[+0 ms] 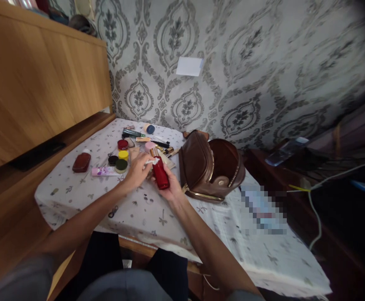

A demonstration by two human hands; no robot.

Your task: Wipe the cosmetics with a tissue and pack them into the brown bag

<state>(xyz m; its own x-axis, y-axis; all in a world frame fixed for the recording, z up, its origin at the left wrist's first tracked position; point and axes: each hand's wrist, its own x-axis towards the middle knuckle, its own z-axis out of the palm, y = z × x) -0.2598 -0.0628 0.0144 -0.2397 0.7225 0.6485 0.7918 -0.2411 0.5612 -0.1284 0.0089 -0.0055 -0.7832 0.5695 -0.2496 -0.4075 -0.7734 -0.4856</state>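
My right hand point(173, 189) is wrapped round a dark red glossy bottle point(161, 174), held tilted above the table. The bottle has a gold-coloured cap point(154, 152) at its upper end. With its fingers pinched, my left hand point(137, 171) holds a small crumpled white piece point(153, 161), like a tissue or wipe, against the bottle's neck. To the right of the bottle a brown leather bag point(197, 165) stands with its zipped top open. Left of my hands lie a pink-and-white tube point(105, 171), a dark green-lidded jar point(121, 166) and a yellow-lidded jar point(123, 155).
Several cosmetics lie behind my hands, among them a red jar point(122, 144) and a blue-capped container point(149, 128). A brown-red bottle point(82, 162) lies at the left. A wooden cabinet point(50, 75) borders the table's left side; a cable point(317, 221) hangs at the right.
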